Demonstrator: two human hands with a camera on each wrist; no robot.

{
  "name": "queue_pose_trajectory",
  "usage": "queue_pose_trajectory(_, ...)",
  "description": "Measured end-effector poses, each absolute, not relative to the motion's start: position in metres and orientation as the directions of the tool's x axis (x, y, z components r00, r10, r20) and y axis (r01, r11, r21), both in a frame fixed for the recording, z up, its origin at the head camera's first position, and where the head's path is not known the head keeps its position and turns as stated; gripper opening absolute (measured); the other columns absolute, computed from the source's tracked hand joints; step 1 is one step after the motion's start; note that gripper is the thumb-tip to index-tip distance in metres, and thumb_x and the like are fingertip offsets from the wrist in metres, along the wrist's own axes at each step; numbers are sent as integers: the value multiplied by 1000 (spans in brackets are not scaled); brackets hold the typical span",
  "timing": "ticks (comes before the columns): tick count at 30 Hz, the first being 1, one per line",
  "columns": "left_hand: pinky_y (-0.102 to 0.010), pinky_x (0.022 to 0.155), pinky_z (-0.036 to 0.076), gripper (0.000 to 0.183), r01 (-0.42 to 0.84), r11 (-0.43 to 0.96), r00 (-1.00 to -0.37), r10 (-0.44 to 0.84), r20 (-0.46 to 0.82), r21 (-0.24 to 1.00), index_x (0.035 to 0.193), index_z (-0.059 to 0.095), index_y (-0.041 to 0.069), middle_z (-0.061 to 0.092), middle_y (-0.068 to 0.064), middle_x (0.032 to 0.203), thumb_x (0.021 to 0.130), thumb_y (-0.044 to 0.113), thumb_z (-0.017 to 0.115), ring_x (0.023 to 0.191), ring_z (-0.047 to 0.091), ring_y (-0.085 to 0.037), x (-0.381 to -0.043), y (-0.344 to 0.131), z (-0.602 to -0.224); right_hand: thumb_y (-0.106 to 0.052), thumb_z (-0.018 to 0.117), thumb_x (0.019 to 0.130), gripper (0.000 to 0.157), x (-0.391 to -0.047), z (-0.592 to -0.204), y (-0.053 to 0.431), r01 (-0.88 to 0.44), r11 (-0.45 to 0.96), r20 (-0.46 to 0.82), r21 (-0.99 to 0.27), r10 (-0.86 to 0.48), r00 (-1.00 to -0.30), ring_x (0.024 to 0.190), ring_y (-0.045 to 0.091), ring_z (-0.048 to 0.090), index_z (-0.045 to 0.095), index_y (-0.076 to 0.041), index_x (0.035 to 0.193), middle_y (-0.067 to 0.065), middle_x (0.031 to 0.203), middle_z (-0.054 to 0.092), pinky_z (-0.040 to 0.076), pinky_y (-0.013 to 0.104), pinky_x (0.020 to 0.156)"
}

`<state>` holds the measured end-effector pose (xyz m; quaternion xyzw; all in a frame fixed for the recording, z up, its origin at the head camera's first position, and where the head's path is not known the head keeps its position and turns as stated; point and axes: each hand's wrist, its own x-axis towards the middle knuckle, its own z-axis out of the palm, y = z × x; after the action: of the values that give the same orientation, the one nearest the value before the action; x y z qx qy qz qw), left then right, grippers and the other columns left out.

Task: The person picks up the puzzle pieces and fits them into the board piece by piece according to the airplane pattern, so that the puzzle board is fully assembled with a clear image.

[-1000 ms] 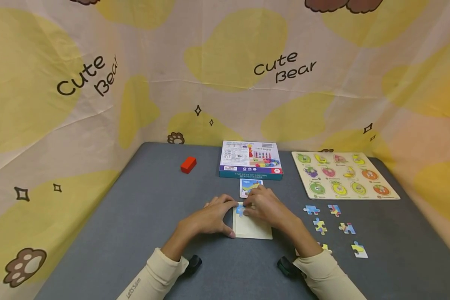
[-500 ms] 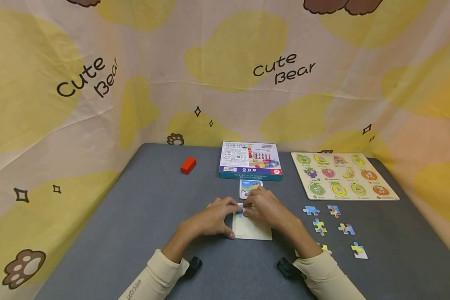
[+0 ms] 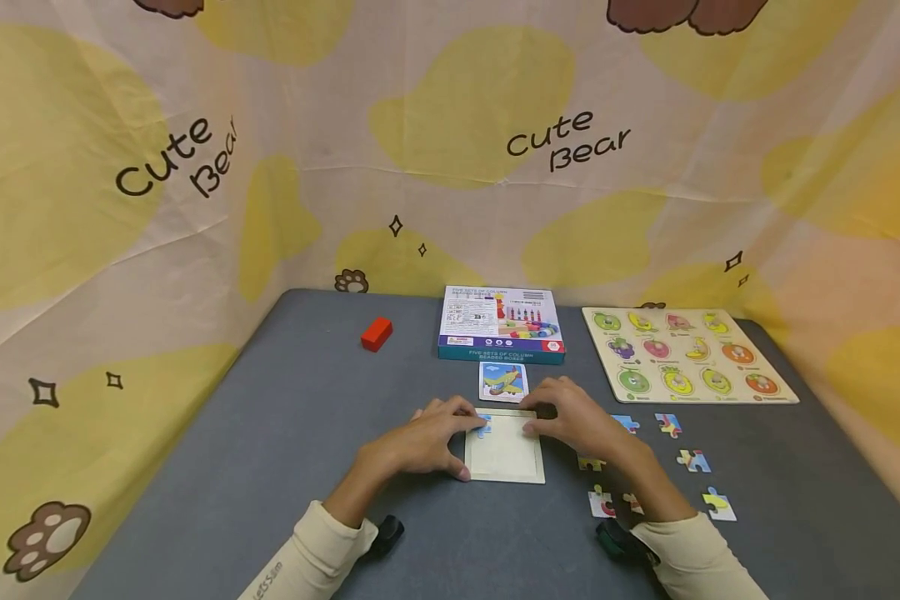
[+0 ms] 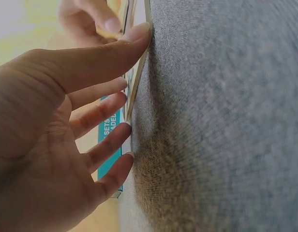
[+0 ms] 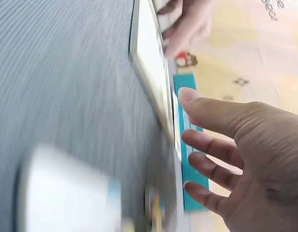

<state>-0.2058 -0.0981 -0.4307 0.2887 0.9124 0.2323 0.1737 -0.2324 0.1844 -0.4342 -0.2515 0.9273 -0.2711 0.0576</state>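
Note:
A cream wooden puzzle tray lies on the grey table in the middle of the head view. A blue jigsaw piece sits in its far left corner. My left hand spans the tray's left side, index fingertip on the piece and thumb on the near left corner. Its other fingers stretch out loosely in the left wrist view. My right hand hovers at the tray's far right corner, thumb and fingers apart with nothing between them. A small picture card with a yellow plane lies just beyond the tray.
Several loose jigsaw pieces lie to the right, some partly under my right forearm. Behind them is a fruit puzzle board. A beaded-boxes carton stands at the back, with a red block to its left.
My right hand has left the blue piece and moved right, uncovering the plane card and more of the tray. The left hand stays at the tray's left side.

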Motion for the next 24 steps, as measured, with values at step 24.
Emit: queue_pose_trajectory(24,-55,114,35,74,419,736,-771,598,-220,532,155,57,20,48,-3,153,89,33,87,134,43,-28,-205,-98,-428,-25,88,88,39,-221,-435,307,-395,778,107,-489,-396,-912,108,29,66,78,-5,120,7,115,76,49,56,96)
